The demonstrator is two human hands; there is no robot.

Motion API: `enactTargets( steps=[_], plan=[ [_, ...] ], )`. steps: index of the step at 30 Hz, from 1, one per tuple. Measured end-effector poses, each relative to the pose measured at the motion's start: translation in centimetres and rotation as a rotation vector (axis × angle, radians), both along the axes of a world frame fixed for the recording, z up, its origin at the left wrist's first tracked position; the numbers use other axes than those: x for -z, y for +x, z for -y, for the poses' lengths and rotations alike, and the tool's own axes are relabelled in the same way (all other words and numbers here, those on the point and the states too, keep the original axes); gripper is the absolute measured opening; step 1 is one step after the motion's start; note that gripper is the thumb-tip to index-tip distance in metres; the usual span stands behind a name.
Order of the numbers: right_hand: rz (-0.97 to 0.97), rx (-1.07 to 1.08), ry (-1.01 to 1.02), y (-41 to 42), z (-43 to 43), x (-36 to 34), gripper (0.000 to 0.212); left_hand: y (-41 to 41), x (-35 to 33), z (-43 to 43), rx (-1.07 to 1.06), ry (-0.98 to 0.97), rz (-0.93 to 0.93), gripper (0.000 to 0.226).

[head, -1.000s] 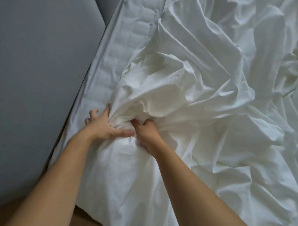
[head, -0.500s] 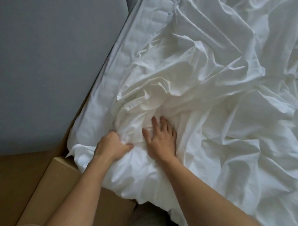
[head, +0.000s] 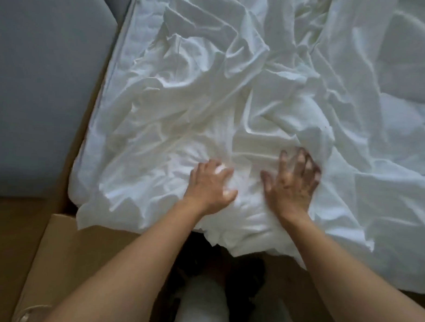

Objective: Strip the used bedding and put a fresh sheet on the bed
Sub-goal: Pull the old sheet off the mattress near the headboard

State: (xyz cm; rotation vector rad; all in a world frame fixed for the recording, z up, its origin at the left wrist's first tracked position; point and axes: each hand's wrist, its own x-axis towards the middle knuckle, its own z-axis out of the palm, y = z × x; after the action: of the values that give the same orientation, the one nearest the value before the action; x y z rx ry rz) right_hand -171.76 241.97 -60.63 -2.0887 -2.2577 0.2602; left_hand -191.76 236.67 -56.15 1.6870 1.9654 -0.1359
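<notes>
Head view, looking down at the foot corner of the bed.

Pose, left: left forearm bare, reaching up and to the right from the lower left. Left grip lies knuckles-up on the sheet, near the sheet's near edge. Its fingers are bent and the thumb points right. The fingers are motion-blurred, so I cannot tell whether they have cloth pinched or only press on it.

Pose, right: right forearm bare, coming in from the lower right. Right grip is apart, palm down on the sheet. Its fingers are fanned out and reach to the foot of a raised fold. It holds nothing. The two grips lie side by side, near each other but not touching, with a strip of cloth between them.

Task item: the white sheet is heavily creased and bunched over the mattress. The mattress's quilted edge is uncovered along the left side. The sheet's near edge hangs over the brown bed frame.

Counts:
- grips: 2
- forearms: 2
- sheets told apart: 1 (folds too tangled to rule out a second layer)
- mattresses: 1

Surroundings: a grey panel runs along the left of the mattress.
</notes>
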Motion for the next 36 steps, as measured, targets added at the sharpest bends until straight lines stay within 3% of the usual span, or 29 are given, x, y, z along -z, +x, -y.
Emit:
enactTargets(
  steps=[2,5,7,10,14,17,20,22,24,26,27,30,33,36],
  plan=[
    [0.019,0.160,0.004,5.8,0.3,0.3,0.096,3.2,0.6,-1.1,0.145,-0.082,-0.068,0.078],
    [-0.028,0.477,-0.144,11.6,1.7,1.0,0.107,6.4,2.0,-2.4,0.289,-0.031,-0.227,0.060],
    [-0.190,0.533,-0.258,13.1,2.7,1.6,0.092,8.4,2.7,-3.2,0.372,-0.035,-0.180,0.043],
    [-0.351,0.421,-0.313,15.2,3.3,1.7,0.069,10.9,3.7,-4.0,0.445,-0.074,0.007,0.028],
    [-0.266,0.381,-0.212,22.7,2.5,0.7,0.063,10.9,4.6,-5.4,0.331,-0.080,0.052,0.024],
    [-0.102,0.596,-0.042,30.8,2.2,-0.7,0.072,9.1,5.0,-6.3,0.318,-0.151,-0.082,0.021],
    [0.022,0.753,-0.070,35.4,2.2,-3.6,0.080,9.4,3.6,-7.1,0.365,-0.313,-0.140,0.015],
    [-0.038,0.666,0.045,34.3,0.8,-5.1,0.068,11.5,1.9,-8.8,0.323,-0.249,0.041,0.009],
    [-0.145,0.543,0.214,30.2,-2.4,-5.7,0.056,14.9,0.5,-11.7,0.226,0.049,0.253,0.018],
    [-0.233,0.489,0.178,24.8,-7.2,-5.2,0.062,18.3,0.1,-15.4,0.177,0.317,0.269,0.041],
    [-0.275,0.506,0.060,22.1,-9.9,-4.7,0.074,19.5,0.1,-17.2,0.180,0.308,0.218,0.056],
    [-0.417,0.656,-0.300,16.7,-17.0,-2.0,0.103,21.4,2.2,-20.6,0.252,-0.107,0.099,0.069],
    [-0.486,0.600,-0.413,15.1,-20.2,1.1,0.067,21.1,5.0,-21.6,0.325,-0.317,0.076,0.064],
    [-0.450,0.489,-0.350,18.1,-20.6,2.4,0.047,21.2,5.7,-24.3,0.194,-0.234,0.148,0.067]
  ],
)
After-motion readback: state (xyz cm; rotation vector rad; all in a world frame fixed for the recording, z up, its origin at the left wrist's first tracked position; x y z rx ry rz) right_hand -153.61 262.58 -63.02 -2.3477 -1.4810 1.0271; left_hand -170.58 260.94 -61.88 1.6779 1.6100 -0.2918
